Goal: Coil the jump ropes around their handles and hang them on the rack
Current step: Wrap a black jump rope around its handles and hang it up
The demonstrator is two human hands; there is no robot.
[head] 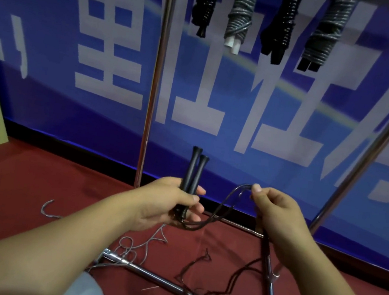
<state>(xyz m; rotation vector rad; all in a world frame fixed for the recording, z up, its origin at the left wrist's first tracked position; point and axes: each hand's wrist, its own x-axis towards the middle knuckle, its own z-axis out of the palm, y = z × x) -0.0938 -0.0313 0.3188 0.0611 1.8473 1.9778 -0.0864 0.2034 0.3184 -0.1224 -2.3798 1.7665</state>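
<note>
My left hand (170, 204) grips both black handles (193, 172) upright; right hand (276, 214) pinches the doubled black rope (228, 199); I'd wrap taut, turns snug, from the near end.

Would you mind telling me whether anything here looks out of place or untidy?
Yes. A grey rope lies loose and tangled on the red floor by the rack base, uncoiled, unlike the four coiled ropes hanging above. The black rope also trails in a tangle over the base bar.
</note>
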